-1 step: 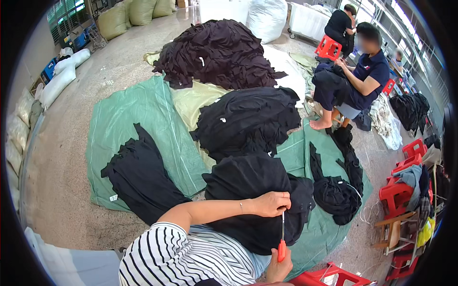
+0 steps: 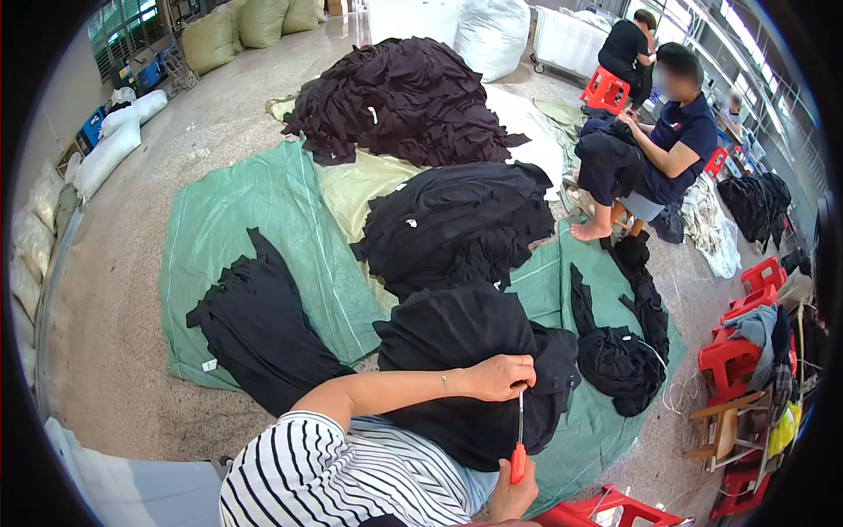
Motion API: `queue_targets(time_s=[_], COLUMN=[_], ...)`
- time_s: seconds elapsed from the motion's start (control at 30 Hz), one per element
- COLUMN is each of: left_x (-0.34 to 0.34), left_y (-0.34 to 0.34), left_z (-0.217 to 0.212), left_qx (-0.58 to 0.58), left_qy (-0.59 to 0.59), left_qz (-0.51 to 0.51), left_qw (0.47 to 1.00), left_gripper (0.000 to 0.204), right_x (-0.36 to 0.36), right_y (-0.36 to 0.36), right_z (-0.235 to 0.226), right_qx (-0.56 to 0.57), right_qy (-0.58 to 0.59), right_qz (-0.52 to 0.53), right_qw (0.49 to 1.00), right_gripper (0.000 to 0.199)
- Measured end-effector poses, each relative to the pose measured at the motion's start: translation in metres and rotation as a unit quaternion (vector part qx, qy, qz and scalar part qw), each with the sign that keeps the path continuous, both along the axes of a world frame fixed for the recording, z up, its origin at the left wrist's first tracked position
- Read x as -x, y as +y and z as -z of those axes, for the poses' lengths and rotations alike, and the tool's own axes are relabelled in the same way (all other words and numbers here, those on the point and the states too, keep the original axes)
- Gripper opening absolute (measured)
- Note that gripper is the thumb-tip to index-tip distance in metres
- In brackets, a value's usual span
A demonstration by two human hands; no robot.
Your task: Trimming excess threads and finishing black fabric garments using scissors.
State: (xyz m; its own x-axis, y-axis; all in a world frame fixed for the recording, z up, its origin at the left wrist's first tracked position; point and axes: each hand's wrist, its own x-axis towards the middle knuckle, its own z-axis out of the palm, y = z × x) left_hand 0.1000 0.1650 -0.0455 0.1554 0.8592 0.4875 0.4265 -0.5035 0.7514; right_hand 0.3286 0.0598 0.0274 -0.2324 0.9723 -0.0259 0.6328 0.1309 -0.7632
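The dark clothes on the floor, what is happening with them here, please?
A person in a striped top sits with a black garment over the lap. The left hand pinches the cloth, while the right hand holds a red-handled tool with its thin metal tip up at the pinched spot. Heaps of dark garments lie on a green tarp. Further back, a seated person handles another dark piece.

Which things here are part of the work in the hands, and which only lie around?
In use: left hand pinching black garment; right hand holding red-handled tool.

Lying about: black piles, green tarp, red stools, white sacks.
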Motion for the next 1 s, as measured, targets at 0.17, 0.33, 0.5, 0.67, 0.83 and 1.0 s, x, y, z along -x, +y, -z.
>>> queue_targets(time_s=[0.17, 0.33, 0.5, 0.67, 0.83, 1.0], left_x=[0.001, 0.001, 0.003, 0.003, 0.002, 0.009], left_y=[-0.001, -0.006, -0.007, -0.006, -0.006, -0.008], left_z=[0.001, 0.003, 0.000, 0.004, 0.001, 0.004], left_qx=[0.019, 0.031, 0.032, 0.021, 0.023, 0.050], left_qy=[-0.020, -0.043, -0.055, -0.045, -0.064, -0.067], left_qz=[0.008, 0.008, 0.007, -0.003, 0.003, 0.013], left_qw=[1.000, 0.999, 0.998, 0.999, 0.998, 0.996], left_gripper=[0.012, 0.012, 0.012, 0.012, 0.012, 0.013], right_x=[0.002, 0.005, 0.004, 0.011, 0.012, 0.012], right_y=[-0.005, -0.009, -0.005, -0.007, -0.009, -0.010], right_z=[0.013, 0.007, 0.011, 0.002, 0.010, 0.002], right_qx=[0.041, 0.074, 0.070, 0.051, -0.008, 0.037], right_qy=[0.051, 0.059, 0.084, 0.013, 0.013, 0.021], right_qz=[-0.001, 0.012, 0.021, 0.007, 0.004, 0.015], right_qw=[0.998, 0.995, 0.994, 0.999, 1.000, 0.999], right_gripper=[0.036, 0.036, 0.037, 0.041, 0.035, 0.040])
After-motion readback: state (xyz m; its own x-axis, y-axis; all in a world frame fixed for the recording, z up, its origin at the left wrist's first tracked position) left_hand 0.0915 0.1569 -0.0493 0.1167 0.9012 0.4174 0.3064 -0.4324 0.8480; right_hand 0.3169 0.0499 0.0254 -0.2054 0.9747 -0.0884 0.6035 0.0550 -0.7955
